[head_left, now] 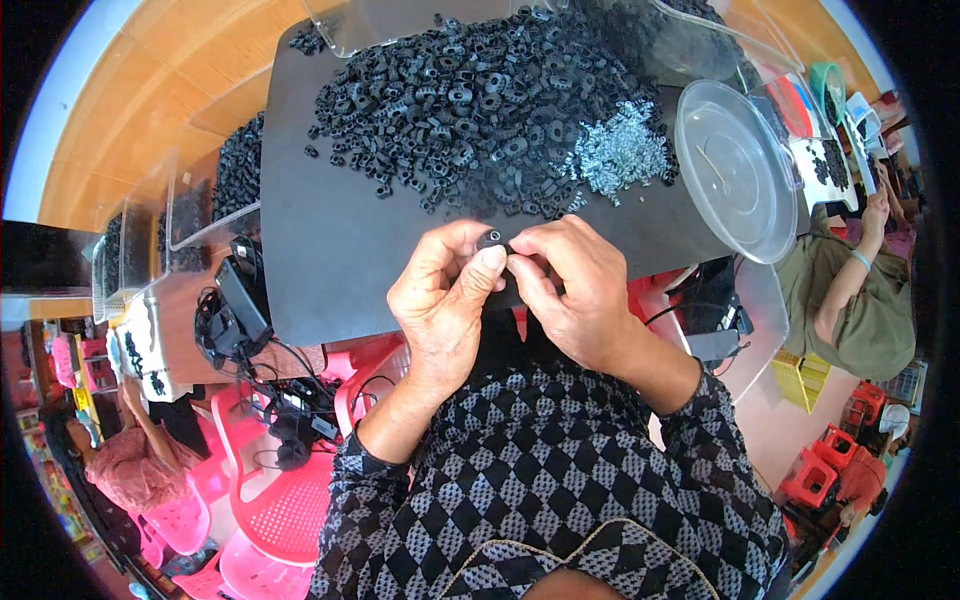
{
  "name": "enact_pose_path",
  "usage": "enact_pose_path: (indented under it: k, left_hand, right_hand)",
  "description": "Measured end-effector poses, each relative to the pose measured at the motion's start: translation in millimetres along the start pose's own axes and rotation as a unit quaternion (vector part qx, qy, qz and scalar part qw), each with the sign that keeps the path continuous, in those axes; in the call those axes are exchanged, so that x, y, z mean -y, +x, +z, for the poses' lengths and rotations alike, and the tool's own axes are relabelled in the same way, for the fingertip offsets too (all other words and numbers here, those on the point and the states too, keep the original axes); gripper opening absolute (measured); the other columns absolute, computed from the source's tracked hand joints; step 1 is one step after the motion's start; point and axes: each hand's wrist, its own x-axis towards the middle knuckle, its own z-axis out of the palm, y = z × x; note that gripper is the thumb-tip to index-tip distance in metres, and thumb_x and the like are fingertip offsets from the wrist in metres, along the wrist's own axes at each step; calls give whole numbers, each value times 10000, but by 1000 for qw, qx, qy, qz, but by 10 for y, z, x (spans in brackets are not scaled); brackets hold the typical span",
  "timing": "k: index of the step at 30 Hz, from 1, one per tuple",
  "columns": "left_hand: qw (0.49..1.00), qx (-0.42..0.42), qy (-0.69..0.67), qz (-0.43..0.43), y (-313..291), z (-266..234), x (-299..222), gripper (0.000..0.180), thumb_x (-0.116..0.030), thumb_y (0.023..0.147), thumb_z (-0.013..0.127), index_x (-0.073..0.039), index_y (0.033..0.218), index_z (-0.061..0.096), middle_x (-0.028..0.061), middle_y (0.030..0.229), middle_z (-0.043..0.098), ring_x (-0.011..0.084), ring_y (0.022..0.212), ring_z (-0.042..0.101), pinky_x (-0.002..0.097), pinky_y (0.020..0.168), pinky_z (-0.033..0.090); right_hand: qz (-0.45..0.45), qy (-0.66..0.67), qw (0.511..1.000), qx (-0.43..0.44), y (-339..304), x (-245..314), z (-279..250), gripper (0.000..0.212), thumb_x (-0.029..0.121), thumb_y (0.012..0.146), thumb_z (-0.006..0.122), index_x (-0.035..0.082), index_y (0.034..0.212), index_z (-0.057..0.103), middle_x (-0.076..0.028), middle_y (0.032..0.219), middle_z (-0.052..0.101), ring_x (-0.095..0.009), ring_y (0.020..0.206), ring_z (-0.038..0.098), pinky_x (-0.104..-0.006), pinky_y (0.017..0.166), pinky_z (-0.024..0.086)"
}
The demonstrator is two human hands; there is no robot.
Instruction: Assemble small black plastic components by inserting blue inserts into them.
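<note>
My left hand (437, 305) pinches a small black plastic part (489, 238) between thumb and fingers, just beyond the table's near edge. A round opening shows in the part's upper end. Close beside it, my right hand (580, 290) has its thumb and forefinger closed at the part's right side; my fingertips cover most of that spot. Farther back lies a broad heap of similar black plastic parts (450, 110), many with oval openings. Against the heap's right side rests a pile of small silvery metal springs (620, 150).
A round clear plastic lid (730, 190) with a thin stick on it lies at the table's right. Clear bins (215, 215) of black parts stand left. Black adapters and cables (245, 300) sit by the left edge. Pink chairs (280, 490) and other people (850, 290) are nearby.
</note>
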Motion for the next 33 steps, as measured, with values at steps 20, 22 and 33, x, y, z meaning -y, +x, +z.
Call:
enact_pose_path:
  k: [20,22,33]
  left_hand:
    - [999,34,5,-39,-24,-88,21,221,-20,820,687,46,1026,644,65,901,619,104,699,598,209,620,512]
    - [998,40,13,-35,-29,-96,20,213,-17,820,684,51,1019,646,64,906,611,103,701,597,208,620,509]
    - [998,44,37,-33,-31,-77,28,206,41,807,667,56,1011,651,84,868,634,122,652,601,216,588,510]
  right_hand:
    - [184,220,957,42,89,-24,-212,159,-27,808,646,-2,964,642,-29,873,602,-64,760,551,-202,650,439]
    - [214,217,949,79,85,0,-221,173,-39,827,641,-20,1000,638,-32,936,614,-63,835,565,-197,722,451]
    - [189,191,959,92,132,-12,-247,137,-29,779,682,1,912,669,-5,841,625,-32,722,537,-179,621,428]
